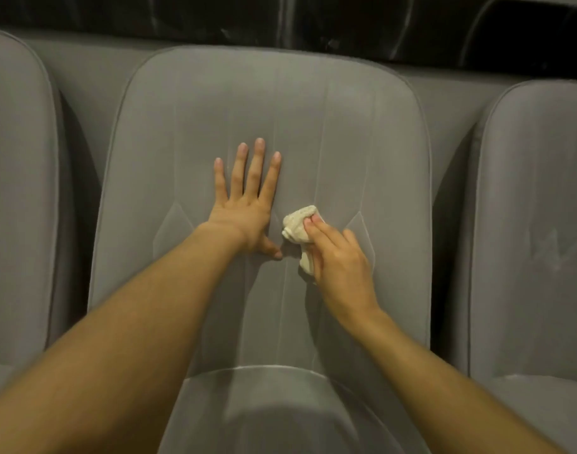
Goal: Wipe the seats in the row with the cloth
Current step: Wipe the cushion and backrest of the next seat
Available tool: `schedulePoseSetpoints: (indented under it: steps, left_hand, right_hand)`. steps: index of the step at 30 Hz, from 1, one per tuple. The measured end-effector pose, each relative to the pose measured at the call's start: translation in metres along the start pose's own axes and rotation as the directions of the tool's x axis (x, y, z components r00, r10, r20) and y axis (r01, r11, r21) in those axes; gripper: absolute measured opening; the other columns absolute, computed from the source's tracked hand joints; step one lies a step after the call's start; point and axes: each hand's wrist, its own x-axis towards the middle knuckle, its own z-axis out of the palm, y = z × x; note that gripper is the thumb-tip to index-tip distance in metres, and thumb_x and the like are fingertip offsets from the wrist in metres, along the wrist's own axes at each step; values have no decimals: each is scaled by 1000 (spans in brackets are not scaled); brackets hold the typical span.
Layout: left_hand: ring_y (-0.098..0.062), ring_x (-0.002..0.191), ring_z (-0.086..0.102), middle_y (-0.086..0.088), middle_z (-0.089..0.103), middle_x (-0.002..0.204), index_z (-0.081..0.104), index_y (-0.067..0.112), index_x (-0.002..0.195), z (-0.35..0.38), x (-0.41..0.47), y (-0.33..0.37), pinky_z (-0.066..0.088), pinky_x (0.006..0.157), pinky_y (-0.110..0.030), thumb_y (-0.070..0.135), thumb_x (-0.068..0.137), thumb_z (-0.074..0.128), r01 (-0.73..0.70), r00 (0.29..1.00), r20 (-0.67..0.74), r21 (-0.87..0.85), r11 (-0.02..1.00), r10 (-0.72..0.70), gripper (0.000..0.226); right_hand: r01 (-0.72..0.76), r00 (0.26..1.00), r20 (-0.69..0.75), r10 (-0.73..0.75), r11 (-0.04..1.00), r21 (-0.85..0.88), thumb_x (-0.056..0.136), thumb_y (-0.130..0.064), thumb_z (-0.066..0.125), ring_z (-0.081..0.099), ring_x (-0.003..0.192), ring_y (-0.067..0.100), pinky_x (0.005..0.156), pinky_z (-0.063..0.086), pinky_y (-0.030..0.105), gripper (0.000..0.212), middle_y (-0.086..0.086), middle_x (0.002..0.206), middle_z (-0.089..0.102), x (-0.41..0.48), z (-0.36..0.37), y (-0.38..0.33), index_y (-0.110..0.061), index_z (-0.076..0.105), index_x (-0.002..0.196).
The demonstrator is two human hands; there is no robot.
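Pressed a cream cloth [298, 229] against the grey backrest [346, 126] of the middle seat.
Held the bunched cloth low on the backrest, a little right of centre, under the right hand [339, 263], fingers [316, 226] close together and curled over it, thumb hidden. Laid the left hand [244, 208] flat on the backrest just beside the cloth, fingers [254, 168] straight and spread. Flanked by a matching left seat [18, 191] and right seat [536, 224].

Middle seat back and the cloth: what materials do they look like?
Grey padded middle seat back: matte, velvety or suede-like upholstery (soft sheen, stitched seams, piped edge); could be faux leather. Small cream crumpled cloth in the right hand: probably nubbly cotton weave; texture blurred.
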Motion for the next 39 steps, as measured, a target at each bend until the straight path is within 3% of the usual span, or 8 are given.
schedulePoseSetpoints:
  steps: [4, 8, 16, 19, 24, 27, 34, 39]
  left_hand:
    - [-36, 135, -38, -13, -44, 147, -41, 10, 136, -23, 16, 11, -23, 104, -59, 67, 62, 75, -26, 995, -102, -27, 999, 23, 149]
    - [-34, 133, -42, -10, -49, 143, -49, 13, 127, -24, 29, 8, -29, 100, -55, 70, 62, 72, -17, 997, -76, -42, 999, 14, 150]
    - [-35, 133, -42, -12, -49, 143, -48, 13, 127, -22, 30, 8, -28, 101, -55, 74, 61, 70, -23, 998, -66, -55, 998, 19, 148]
    - [-34, 132, -43, -11, -48, 144, -43, 10, 135, -31, 28, 17, -26, 103, -57, 71, 61, 72, 29, 999, -38, -128, 991, -34, 149]
    - [-32, 135, -40, -12, -44, 147, -36, 8, 140, -61, 50, 47, -25, 102, -61, 72, 61, 71, -10, 996, -84, -246, 969, -11, 148]
    - [-33, 130, -46, -10, -51, 142, -45, 11, 134, -57, 58, 47, -29, 99, -58, 75, 60, 70, -43, 998, -46, -206, 978, 34, 151]
    - [-34, 129, -47, -10, -52, 140, -47, 13, 131, -50, 59, 44, -33, 93, -53, 77, 59, 68, -67, 996, -67, -182, 981, 56, 150]
    - [-33, 130, -46, -10, -51, 141, -48, 15, 132, -45, 60, 45, -31, 97, -54, 80, 58, 65, -54, 997, -68, -169, 984, 43, 150]
  right_hand:
    - [-16, 979, -202, 20, 1000, 22, 83, 0, 55, 60, 101, 36, 84, 50, 45, 43, 17, 125, 59, 76, -36, 4, 1, 55, 127]
    - [-166, 972, -189, 140, 978, -130, 98, -18, 43, 46, 113, 25, 88, 38, 27, 42, 1, 142, 46, 142, -44, 8, -16, 42, 140]
    - [-42, 984, -177, 24, 994, -97, 84, -18, 51, 57, 67, 33, 70, 35, 27, 37, 14, 116, 65, 83, -1, 7, -2, 66, 114]
    - [-14, 998, -61, 13, 1000, -19, 82, -14, 55, 61, 78, 35, 74, 36, 28, 36, 14, 116, 65, 88, -16, 6, -4, 66, 114]
    - [-183, 940, -300, 160, 982, -48, 96, -16, 47, 55, 99, 26, 71, 27, 19, 28, 6, 114, 63, 156, -69, 21, -13, 61, 120]
    - [-275, 948, -210, 241, 949, -152, 99, -25, 41, 50, 105, 24, 76, 34, 23, 29, 4, 116, 60, 180, -77, 41, -17, 57, 123]
    - [-133, 984, -139, 108, 973, -190, 92, -16, 52, 54, 97, 30, 77, 44, 34, 35, 5, 127, 59, 116, -56, 41, -11, 57, 126]
    - [-70, 993, -105, 61, 994, -86, 90, -16, 55, 57, 91, 28, 73, 41, 31, 28, 7, 109, 66, 108, -64, 36, -11, 64, 116]
